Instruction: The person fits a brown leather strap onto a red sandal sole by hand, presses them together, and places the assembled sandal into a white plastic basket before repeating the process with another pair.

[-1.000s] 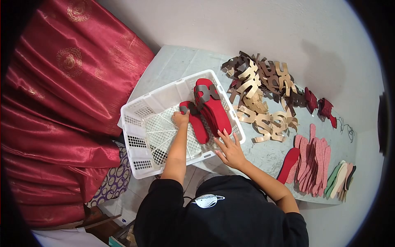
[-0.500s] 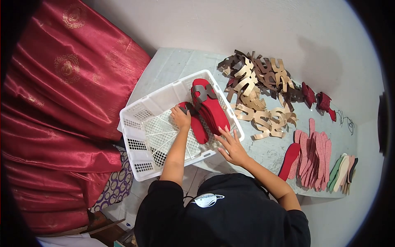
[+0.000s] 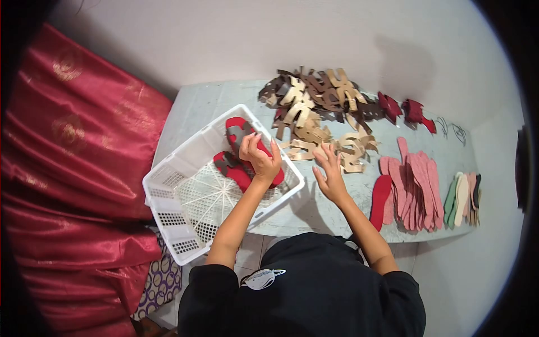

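Note:
My left hand (image 3: 261, 160) is raised over the right part of a white plastic basket (image 3: 193, 143), its fingers apart and nothing visible in them. Beneath it lie red soles (image 3: 237, 122) with grey straps, partly hidden by the hand. A second red piece with a grey strap (image 3: 238, 175) rests beside them on the basket's mesh floor. Over the table, to the right of the basket, my right hand (image 3: 330, 174) hangs with fingers spread and holds nothing. Tan strap pieces (image 3: 352, 151) lie just beyond it.
Dark brown and gold straps (image 3: 323, 92) are heaped at the table's back. Dark red pieces (image 3: 414, 110) lie behind pink soles (image 3: 422, 182). A single red sole (image 3: 380, 202) and green and cream soles (image 3: 461, 192) flank the pink ones. A red curtain (image 3: 84, 168) hangs at left.
My left hand has let go of the small red piece and lifted to the right. My right hand has moved off the basket to above the table. The view has shifted.

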The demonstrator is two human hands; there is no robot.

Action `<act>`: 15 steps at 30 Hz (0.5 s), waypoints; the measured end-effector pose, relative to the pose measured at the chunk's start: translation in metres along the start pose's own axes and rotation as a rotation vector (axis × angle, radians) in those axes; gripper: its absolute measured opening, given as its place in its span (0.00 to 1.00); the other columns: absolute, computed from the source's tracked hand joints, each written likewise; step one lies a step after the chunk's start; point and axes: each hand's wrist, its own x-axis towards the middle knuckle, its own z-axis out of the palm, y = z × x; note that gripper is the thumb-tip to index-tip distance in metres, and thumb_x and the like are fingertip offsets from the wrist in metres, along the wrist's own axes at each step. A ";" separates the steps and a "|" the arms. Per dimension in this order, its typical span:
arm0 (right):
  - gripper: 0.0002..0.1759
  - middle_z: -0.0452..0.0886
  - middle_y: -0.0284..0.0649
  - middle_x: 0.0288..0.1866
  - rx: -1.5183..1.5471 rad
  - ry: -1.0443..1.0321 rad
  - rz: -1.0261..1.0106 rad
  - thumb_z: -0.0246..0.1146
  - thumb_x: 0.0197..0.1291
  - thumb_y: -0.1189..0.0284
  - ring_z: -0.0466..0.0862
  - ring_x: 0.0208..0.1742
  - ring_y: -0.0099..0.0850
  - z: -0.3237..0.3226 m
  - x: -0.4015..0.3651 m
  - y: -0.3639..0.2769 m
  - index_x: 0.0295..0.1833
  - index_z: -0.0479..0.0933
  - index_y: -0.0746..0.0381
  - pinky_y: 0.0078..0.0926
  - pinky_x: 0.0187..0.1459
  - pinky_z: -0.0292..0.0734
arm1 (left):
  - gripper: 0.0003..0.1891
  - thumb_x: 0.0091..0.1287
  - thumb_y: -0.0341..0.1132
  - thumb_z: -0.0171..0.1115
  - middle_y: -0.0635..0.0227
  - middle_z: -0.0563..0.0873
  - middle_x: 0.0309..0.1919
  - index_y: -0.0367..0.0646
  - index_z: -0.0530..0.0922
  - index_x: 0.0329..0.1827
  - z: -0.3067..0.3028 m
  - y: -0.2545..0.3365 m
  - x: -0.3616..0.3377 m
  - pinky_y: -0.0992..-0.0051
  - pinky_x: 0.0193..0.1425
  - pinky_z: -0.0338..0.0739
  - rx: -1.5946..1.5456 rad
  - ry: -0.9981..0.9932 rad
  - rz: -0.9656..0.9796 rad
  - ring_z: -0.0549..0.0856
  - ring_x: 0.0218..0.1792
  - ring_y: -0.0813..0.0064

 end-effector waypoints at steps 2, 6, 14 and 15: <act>0.23 0.54 0.44 0.70 -0.014 0.067 0.059 0.54 0.61 0.68 0.47 0.72 0.50 -0.017 -0.003 0.010 0.62 0.65 0.55 0.58 0.67 0.35 | 0.25 0.52 0.30 0.61 0.55 0.67 0.49 0.38 0.63 0.53 0.003 0.036 -0.001 0.61 0.57 0.53 -0.118 -0.087 0.006 0.64 0.55 0.60; 0.23 0.55 0.44 0.70 -0.052 0.198 0.168 0.54 0.60 0.69 0.47 0.73 0.49 -0.043 -0.024 0.032 0.63 0.65 0.55 0.60 0.66 0.35 | 0.26 0.52 0.34 0.63 0.58 0.67 0.52 0.45 0.66 0.55 0.019 0.103 -0.045 0.60 0.56 0.54 -0.360 -0.413 -0.052 0.64 0.56 0.58; 0.26 0.57 0.44 0.68 -0.249 0.341 0.462 0.57 0.56 0.70 0.51 0.71 0.50 -0.066 -0.114 0.077 0.63 0.65 0.52 0.60 0.65 0.39 | 0.29 0.53 0.32 0.62 0.52 0.63 0.54 0.40 0.61 0.58 0.039 0.160 -0.121 0.60 0.59 0.59 -0.667 -0.868 -0.166 0.64 0.57 0.52; 0.27 0.58 0.44 0.68 -0.292 0.339 0.522 0.57 0.55 0.71 0.51 0.71 0.50 -0.067 -0.127 0.081 0.63 0.65 0.51 0.59 0.66 0.40 | 0.29 0.52 0.32 0.62 0.51 0.64 0.53 0.41 0.62 0.58 0.042 0.163 -0.130 0.59 0.60 0.59 -0.748 -0.901 -0.254 0.64 0.57 0.51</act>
